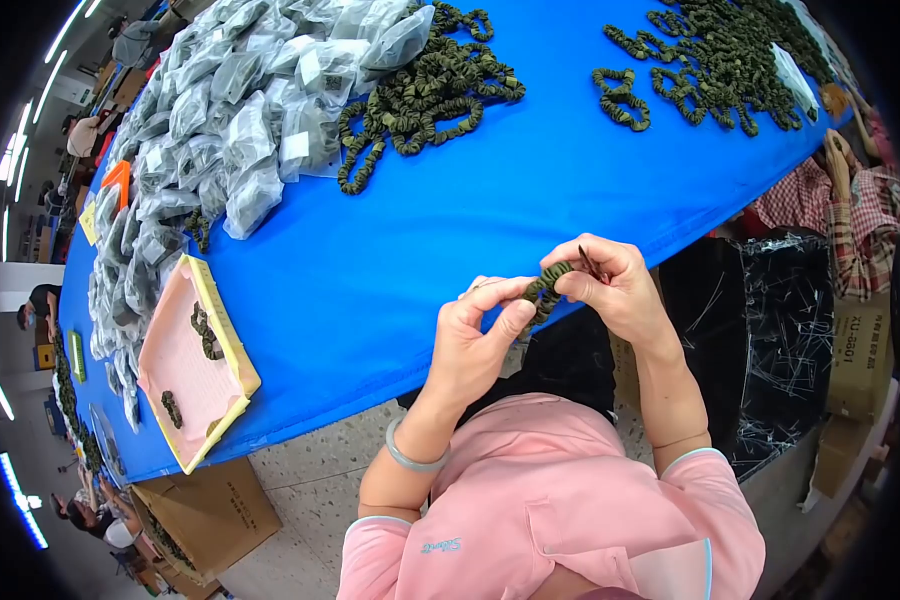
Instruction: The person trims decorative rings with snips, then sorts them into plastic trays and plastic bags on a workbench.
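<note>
L hand [475,335] pinching scrunchie [547,288] | R hand [610,280] gripping same scrunchie, wrists raised over table edge [390,300]

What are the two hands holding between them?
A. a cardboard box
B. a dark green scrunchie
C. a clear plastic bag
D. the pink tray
B: the left hand and the right hand both pinch a dark green scrunchie above the edge of the blue table.

A blue-covered table [390,270] over speckled grey floor [310,480], cardboard boxes [215,515] below, ceiling strip lights [20,150] at left.
</note>
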Available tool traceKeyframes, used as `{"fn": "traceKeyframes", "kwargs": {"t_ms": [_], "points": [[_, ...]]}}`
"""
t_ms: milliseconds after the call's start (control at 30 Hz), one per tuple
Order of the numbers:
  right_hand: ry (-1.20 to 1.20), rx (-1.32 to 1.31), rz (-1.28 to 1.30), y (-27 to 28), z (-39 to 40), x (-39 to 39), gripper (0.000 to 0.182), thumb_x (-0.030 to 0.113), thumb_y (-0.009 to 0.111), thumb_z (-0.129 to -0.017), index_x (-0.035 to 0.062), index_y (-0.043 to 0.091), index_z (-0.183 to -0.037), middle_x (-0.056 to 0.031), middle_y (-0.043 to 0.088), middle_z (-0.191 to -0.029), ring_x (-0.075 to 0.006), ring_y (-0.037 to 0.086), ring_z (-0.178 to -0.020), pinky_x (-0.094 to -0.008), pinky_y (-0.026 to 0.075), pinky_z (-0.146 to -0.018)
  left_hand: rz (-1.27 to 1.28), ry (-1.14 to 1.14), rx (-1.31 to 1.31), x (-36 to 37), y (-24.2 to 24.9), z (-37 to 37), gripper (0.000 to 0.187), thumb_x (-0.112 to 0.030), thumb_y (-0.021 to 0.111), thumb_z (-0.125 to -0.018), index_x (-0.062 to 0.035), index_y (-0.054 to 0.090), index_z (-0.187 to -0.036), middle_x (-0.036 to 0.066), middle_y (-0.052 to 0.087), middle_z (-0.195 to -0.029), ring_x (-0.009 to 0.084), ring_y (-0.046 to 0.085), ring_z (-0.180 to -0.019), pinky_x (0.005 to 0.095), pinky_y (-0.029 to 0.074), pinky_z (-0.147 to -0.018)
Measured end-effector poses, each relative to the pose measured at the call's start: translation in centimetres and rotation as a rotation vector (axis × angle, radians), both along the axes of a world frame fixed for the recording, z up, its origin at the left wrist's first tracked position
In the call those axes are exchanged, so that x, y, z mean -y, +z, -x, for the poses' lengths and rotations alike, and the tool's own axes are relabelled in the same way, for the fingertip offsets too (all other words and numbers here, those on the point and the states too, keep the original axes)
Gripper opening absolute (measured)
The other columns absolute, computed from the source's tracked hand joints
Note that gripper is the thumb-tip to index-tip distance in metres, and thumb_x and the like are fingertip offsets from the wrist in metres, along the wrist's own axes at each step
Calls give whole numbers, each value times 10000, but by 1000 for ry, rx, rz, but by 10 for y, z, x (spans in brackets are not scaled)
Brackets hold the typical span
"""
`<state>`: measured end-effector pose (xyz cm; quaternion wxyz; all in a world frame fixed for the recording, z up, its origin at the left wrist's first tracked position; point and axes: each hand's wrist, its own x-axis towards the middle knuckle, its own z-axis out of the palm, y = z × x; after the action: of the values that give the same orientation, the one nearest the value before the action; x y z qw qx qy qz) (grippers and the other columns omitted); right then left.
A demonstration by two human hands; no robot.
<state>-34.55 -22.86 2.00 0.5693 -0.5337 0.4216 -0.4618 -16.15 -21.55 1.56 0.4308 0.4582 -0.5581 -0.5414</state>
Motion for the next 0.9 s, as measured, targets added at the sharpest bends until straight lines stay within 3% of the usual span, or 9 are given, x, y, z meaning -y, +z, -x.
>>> {"fn": "traceKeyframes", "kwargs": {"t_ms": [100,300,433,600,900], "points": [[-60,62,70,-5,-5,-3,196,35,720,-771,34,679,-963,1,612,-720,-52,398,-551,-179,340,-516,-343,-29,-260,4,8,-5,128,-51,698,-780,-63,675,-905,26,616,-805,122,507,-738,251,403,-764],[-92,-27,224,-8,-6,-5,242,26,741,-735,53,690,-970,-1,605,-761,-56,417,-558,-185,356,-520,-315,-113,-303,8,15,-9,154,-34,723,-721,-87,665,-854,10,614,-788,136,492,-727,267,374,-789],[-294,-196,189,7,-11,-8,300,31,760,-699,75,700,-990,-12,607,-824,-73,442,-565,-203,378,-515,415,95,320,9,10,-3,211,25,728,-652,-90,648,-809,1,615,-777,123,504,-733,253,394,-737],[-275,-532,423,12,-6,-16,336,42,769,-679,83,701,-1006,-33,588,-881,-101,473,-586,-225,397,-514,623,245,473,10,4,1,224,-11,728,-622,-145,643,-780,-42,611,-794,134,483,-755,304,293,-823],[-284,-712,630,6,-7,-18,368,38,774,-655,95,704,-1012,-47,582,-865,-130,494,-600,-247,419,-524,643,270,509,9,6,5,223,-14,732,-624,-149,647,-779,-36,613,-796,129,483,-766,310,288,-817]]}}
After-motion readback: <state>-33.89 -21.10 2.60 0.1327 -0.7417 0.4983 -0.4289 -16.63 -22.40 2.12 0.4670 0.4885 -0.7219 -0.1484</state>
